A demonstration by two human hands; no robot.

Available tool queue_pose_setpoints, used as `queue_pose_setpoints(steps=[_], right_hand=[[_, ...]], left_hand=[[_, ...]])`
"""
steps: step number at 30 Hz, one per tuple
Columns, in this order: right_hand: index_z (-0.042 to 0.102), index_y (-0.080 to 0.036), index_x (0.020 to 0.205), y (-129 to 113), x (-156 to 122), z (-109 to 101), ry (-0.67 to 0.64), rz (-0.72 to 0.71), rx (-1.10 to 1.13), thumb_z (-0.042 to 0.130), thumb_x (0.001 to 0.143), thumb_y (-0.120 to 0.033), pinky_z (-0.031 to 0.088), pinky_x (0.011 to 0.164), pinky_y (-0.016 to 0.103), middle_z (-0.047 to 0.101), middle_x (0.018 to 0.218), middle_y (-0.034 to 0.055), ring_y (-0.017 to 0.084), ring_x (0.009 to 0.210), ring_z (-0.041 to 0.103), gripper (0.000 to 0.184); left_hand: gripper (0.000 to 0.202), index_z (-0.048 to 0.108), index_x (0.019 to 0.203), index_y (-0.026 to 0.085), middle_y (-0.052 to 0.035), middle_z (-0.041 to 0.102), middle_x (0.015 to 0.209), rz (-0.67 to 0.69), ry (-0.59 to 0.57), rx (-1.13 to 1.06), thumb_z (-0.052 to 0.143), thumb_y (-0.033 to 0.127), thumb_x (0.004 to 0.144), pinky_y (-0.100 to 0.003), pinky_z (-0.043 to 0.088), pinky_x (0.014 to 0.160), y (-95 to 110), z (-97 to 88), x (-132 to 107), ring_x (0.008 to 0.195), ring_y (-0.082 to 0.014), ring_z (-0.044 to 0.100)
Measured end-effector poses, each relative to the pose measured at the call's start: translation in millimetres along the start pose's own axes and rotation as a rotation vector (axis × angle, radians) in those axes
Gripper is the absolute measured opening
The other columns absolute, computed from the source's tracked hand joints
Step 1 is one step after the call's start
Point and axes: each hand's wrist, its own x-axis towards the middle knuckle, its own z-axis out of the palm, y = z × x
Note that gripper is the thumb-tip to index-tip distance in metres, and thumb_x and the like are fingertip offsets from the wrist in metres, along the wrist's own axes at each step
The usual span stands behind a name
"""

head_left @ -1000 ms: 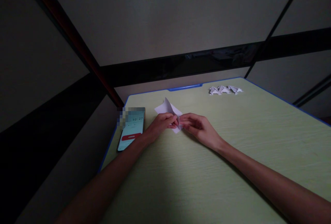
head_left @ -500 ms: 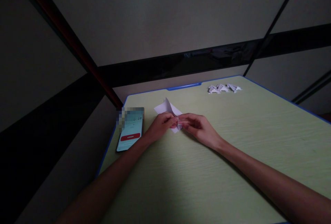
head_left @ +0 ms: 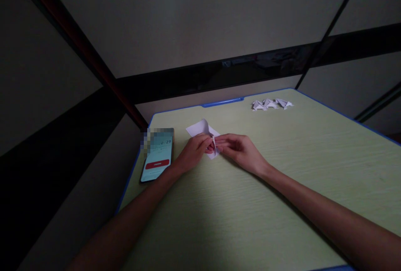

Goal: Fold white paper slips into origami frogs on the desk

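Note:
A white sheet of paper (head_left: 198, 127), partly folded, lies under and between my two hands near the middle of the table. My left hand (head_left: 196, 149) grips its near part, thumb and fingers closed on a raised fold. From the other side, the fingertips of my right hand (head_left: 236, 148) pinch the same upright fold. Beyond my fingers the far part of the paper spreads out with a curved, lifted edge. The exact crease under the fingertips is hidden.
A phone (head_left: 158, 154) with a lit timer screen lies left of my left hand. Three folded white paper figures (head_left: 272, 104) sit at the back right of the pale green table (head_left: 297, 158). A blue strip (head_left: 223, 102) marks the far edge, before a panelled wall.
The far flap of the paper has curled over more, and the fold between my fingertips has shifted slightly. Both hands stay almost in place. The phone's timer has advanced a second.

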Motion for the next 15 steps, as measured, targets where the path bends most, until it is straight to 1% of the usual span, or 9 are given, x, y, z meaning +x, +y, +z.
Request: queue_pose_setpoints(steps=[3,5,7,9,10,12,14,15], right_hand=[[0.057,-0.012,0.080,0.8,1.5,0.2,0.021,0.013,-0.005,0.061,0.062,-0.016,0.048,0.072,0.026,0.063,0.072,0.0034,0.012,0.070,0.060,0.019],[0.055,-0.012,0.079,1.1,1.9,0.4,0.065,0.016,-0.035,0.064,0.060,-0.018,0.049,0.067,0.025,0.061,0.069,0.0025,0.012,0.066,0.059,0.022],[0.053,-0.013,0.080,1.6,2.0,0.2,0.120,0.013,-0.109,0.064,0.059,-0.019,0.048,0.058,0.023,0.059,0.066,0.0012,0.011,0.060,0.057,0.025],[0.051,-0.014,0.086,2.3,1.8,-0.6,0.174,0.002,-0.211,0.061,0.061,-0.017,0.044,0.050,0.022,0.057,0.063,-0.0007,0.010,0.055,0.054,0.027],[0.049,-0.015,0.091,2.6,1.8,-1.3,0.197,-0.005,-0.250,0.059,0.062,-0.015,0.043,0.048,0.021,0.055,0.061,-0.0018,0.010,0.053,0.053,0.030],[0.047,-0.018,0.097,3.2,2.1,-3.2,0.243,-0.016,-0.262,0.057,0.062,-0.013,0.043,0.048,0.022,0.053,0.062,-0.0030,0.010,0.052,0.052,0.036],[0.048,-0.018,0.094,2.9,2.8,-5.1,0.293,-0.009,-0.185,0.056,0.062,-0.013,0.046,0.049,0.024,0.051,0.064,-0.0027,0.010,0.053,0.052,0.033],[0.050,-0.018,0.089,2.4,3.3,-5.8,0.317,0.000,-0.130,0.057,0.062,-0.015,0.047,0.050,0.024,0.050,0.066,-0.0021,0.010,0.054,0.052,0.028]], left_hand=[[0.026,0.050,0.064,0.015,-0.0012,0.049,0.068,0.024,-0.015,0.067,0.033,0.027,0.079,-0.024,0.043,0.062,1.0,0.2,-0.4,0.065,-0.0121,0.051],[0.027,0.051,0.064,0.015,-0.0016,0.050,0.069,0.057,-0.030,0.124,0.032,0.026,0.080,-0.024,0.042,0.063,2.7,1.1,-1.4,0.067,-0.0124,0.050],[0.028,0.051,0.064,0.015,-0.0018,0.051,0.068,0.096,-0.033,0.182,0.031,0.026,0.080,-0.024,0.040,0.063,5.1,3.1,-2.9,0.067,-0.0127,0.049],[0.025,0.051,0.064,0.016,-0.0019,0.051,0.068,0.128,-0.003,0.224,0.034,0.025,0.079,-0.024,0.039,0.064,7.7,5.8,-4.8,0.068,-0.0128,0.049],[0.022,0.052,0.065,0.016,-0.0020,0.052,0.070,0.134,0.043,0.229,0.036,0.023,0.078,-0.024,0.038,0.064,8.9,7.3,-5.7,0.069,-0.0129,0.049],[0.014,0.051,0.068,0.016,-0.0016,0.053,0.073,0.107,0.195,0.193,0.041,0.021,0.075,-0.023,0.038,0.062,11.6,9.4,-7.4,0.069,-0.0125,0.049],[0.008,0.048,0.065,0.016,0.0004,0.051,0.068,0.020,0.376,0.121,0.047,0.021,0.072,-0.022,0.037,0.056,14.3,10.3,-8.8,0.062,-0.0110,0.049],[0.011,0.045,0.062,0.016,0.0020,0.049,0.062,-0.033,0.443,0.081,0.050,0.023,0.070,-0.021,0.036,0.052,15.5,10.2,-9.3,0.057,-0.0098,0.047]])
